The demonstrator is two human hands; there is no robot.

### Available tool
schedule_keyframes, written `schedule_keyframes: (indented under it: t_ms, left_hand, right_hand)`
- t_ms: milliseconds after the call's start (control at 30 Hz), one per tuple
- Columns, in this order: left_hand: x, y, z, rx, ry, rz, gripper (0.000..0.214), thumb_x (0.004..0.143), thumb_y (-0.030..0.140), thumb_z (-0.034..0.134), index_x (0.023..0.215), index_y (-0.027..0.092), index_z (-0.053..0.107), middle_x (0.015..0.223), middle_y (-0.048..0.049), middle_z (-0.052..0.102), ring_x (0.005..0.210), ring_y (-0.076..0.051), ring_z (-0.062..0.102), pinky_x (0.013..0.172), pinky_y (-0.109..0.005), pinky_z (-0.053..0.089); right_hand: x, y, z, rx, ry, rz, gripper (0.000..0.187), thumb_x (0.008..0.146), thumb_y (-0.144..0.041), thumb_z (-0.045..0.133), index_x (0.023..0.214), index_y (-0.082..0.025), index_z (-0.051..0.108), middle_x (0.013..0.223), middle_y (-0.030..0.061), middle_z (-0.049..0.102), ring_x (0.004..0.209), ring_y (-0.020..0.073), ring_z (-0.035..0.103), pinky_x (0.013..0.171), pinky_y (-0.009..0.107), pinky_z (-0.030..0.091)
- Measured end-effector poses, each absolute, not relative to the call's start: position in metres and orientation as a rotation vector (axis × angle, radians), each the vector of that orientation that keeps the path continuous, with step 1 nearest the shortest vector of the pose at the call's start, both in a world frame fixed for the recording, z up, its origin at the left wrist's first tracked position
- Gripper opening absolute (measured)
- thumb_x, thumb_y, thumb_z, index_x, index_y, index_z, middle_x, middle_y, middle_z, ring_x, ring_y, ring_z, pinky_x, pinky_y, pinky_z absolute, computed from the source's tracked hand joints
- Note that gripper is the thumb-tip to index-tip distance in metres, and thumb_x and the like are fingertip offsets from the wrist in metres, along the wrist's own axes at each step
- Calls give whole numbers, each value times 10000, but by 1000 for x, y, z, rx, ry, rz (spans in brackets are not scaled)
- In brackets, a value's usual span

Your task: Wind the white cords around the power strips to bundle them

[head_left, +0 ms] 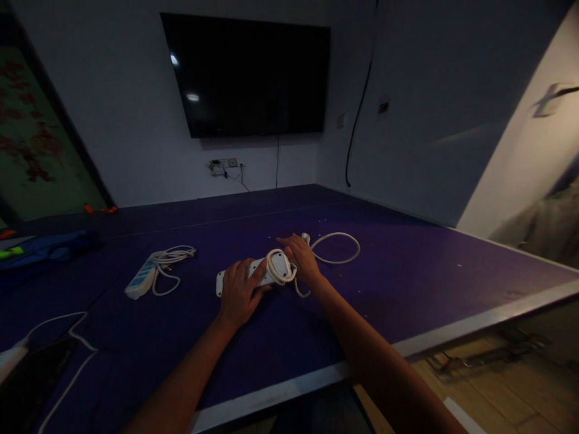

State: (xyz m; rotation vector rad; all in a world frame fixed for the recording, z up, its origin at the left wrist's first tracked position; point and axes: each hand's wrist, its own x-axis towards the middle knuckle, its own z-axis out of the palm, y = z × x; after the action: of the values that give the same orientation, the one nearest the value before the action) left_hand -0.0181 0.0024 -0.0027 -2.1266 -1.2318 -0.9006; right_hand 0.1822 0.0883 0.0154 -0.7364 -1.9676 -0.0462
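Observation:
A white power strip [257, 269] lies at a slant on the purple tabletop, its screw-dotted face up. Its pale cord [281, 278] is looped around the right end. My left hand [238, 289] is closed over the strip's left half, thumb on top. At the other end, my right hand [302, 258] appears to hold the cord, fingers extended and thumb beside the loops; the grip itself is partly hidden. Just behind the right hand's knuckles is the plug [306, 238]. A loose bend of cord curves out to the right.
Another power strip [143, 277] with a bundled white cord lies to the left. A white cable [78, 331] and a dark object [38, 380] are at the lower left, a blue item [49, 248] beyond. The table's pale edge [280, 395] runs along the front.

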Motion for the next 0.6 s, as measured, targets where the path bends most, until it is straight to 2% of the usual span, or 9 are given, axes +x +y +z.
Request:
schedule_keyframes:
  t_ms: [200,400,500,600]
  left_hand:
    - [-15,3,-5,-2043,-1343,-1077,618,848,467,469,1408,277,289,1205,-112,517,1099,-264,454,907,-413,369]
    - [-18,5,2,-1820,-1515,-1188,631,855,468,449,1412,225,280,1133,-127,553,1036,-269,492,866,-411,390]
    - [-26,9,4,-1715,-1580,-1234,626,855,479,437,1405,215,293,1113,-132,561,1013,-275,505,847,-413,397]
    - [-35,13,5,-1607,-1638,-1253,628,849,500,430,1391,201,324,1099,-143,559,992,-284,508,830,-414,400]
  right_hand:
    - [184,87,12,-838,-2082,-242,394,879,-254,417,1249,-163,518,1150,111,617,1071,228,537,1026,452,329]
    - [173,86,10,-841,-2222,-301,410,773,-398,606,1105,-157,615,1118,124,632,1105,259,529,1048,499,287]
    - [168,87,7,-896,-2183,-369,364,835,-413,543,1098,-176,627,1165,117,618,1197,265,464,1069,522,231]
    - [171,92,5,-1007,-2104,-441,312,904,-328,435,1104,-186,627,1207,110,596,1243,267,419,1070,540,196]
